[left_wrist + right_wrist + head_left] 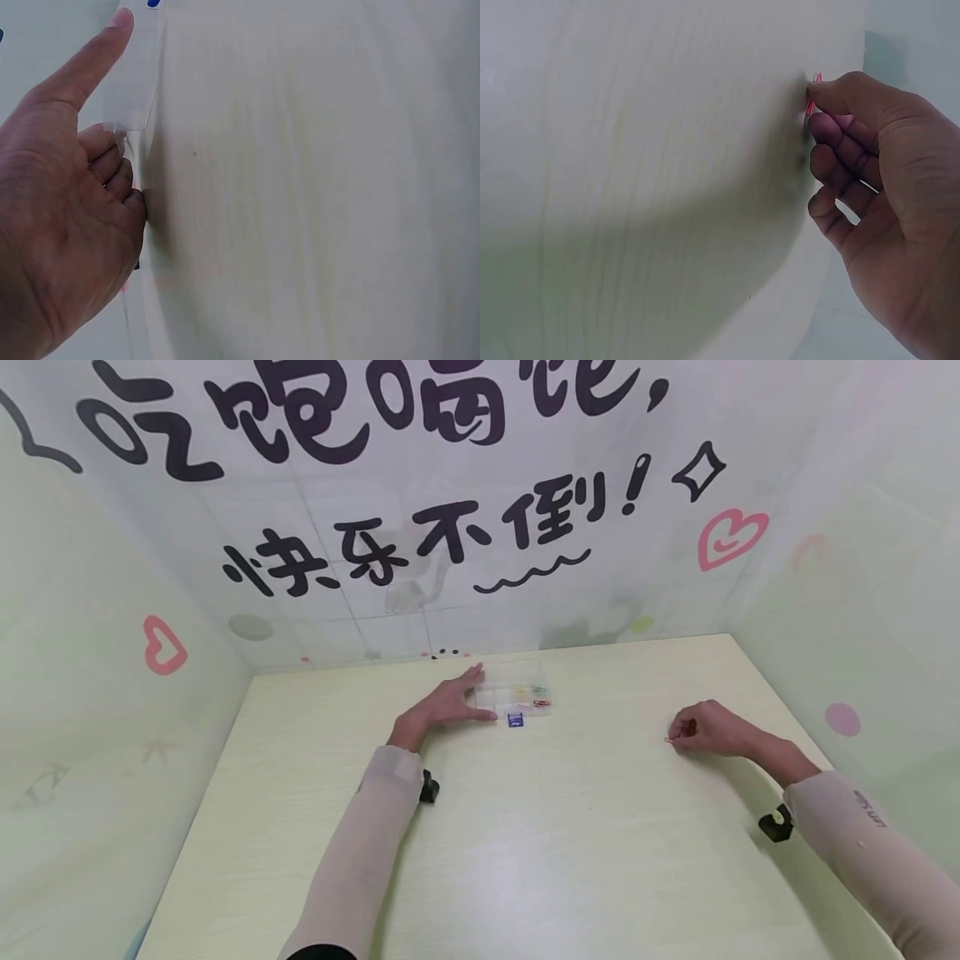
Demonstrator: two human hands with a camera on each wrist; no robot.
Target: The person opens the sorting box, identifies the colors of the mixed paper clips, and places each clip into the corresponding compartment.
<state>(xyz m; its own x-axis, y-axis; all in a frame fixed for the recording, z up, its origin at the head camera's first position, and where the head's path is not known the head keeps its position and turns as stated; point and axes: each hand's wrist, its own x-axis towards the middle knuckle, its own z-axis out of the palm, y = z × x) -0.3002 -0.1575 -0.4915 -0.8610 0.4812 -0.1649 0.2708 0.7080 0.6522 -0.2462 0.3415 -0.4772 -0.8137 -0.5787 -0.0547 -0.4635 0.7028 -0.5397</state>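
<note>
A clear plastic compartment box (486, 699) lies on the table near the back wall, its transparent lid (517, 672) folded back. Yellow, green and red paper clips (541, 702) sit in its right-hand compartments. My left hand (447, 700) holds the box's left end, thumb along the front edge and fingers toward the back. Far to the right, my right hand (708, 728) pinches a red paper clip (810, 107) between thumb and forefinger, close over the table. Its other fingers are curled loosely.
A small dark blue square (515, 720) with white markings lies right at the box's front edge. The pale wooden table (525, 827) meets printed fabric walls (465, 627) at the back and sides.
</note>
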